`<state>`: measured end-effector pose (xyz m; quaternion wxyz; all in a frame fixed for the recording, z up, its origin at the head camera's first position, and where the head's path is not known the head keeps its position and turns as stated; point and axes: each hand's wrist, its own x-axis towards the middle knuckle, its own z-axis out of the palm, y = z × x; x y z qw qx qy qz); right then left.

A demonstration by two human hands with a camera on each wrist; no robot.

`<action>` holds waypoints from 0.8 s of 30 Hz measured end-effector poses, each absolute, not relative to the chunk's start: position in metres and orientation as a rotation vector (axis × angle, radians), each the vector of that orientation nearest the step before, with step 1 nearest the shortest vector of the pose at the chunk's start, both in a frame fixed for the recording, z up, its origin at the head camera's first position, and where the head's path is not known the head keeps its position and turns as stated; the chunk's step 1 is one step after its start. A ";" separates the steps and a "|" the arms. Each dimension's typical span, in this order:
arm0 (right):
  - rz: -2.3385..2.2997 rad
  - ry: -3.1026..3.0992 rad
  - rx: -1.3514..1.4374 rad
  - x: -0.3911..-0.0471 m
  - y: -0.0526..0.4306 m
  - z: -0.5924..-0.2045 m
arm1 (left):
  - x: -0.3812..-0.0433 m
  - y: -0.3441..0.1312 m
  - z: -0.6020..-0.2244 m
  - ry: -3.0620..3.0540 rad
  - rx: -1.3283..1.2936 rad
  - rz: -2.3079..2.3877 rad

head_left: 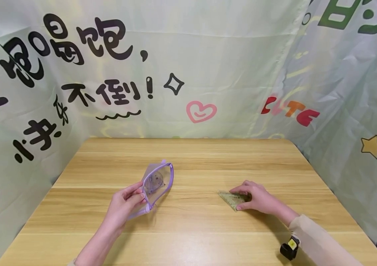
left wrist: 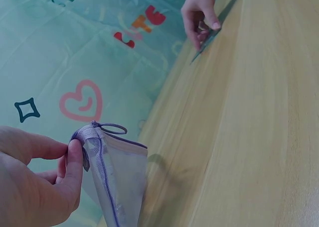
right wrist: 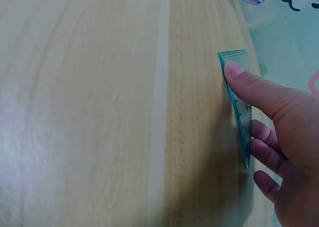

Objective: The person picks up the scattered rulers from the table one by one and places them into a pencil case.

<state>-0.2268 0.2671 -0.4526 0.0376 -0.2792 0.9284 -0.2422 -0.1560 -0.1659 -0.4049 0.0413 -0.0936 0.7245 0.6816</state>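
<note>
My left hand (head_left: 123, 203) pinches the edge of a see-through pouch (head_left: 156, 181) with purple trim, its mouth spread wide toward the right. A printed figure shows through the pouch's clear side. In the left wrist view thumb and fingertips grip the pouch (left wrist: 122, 179) by its upper corner, near a small purple loop. On the right, my right hand (head_left: 256, 197) holds a clear greenish set square (head_left: 230, 198) between thumb and fingers, a little above the table. The right wrist view has the thumb on one face of the set square (right wrist: 238, 105), with other fingers behind it.
Both hands are over a wood-grain table (head_left: 195, 236). A pale fabric backdrop (head_left: 235, 66) with printed lettering and shapes hangs behind the table and along its sides. A black device with a yellow label (head_left: 289, 248) is fastened at the right wrist.
</note>
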 end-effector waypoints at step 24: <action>-0.978 2.732 -0.732 -0.235 0.256 -0.458 | -0.157 -0.163 -0.406 2.215 -0.280 2.086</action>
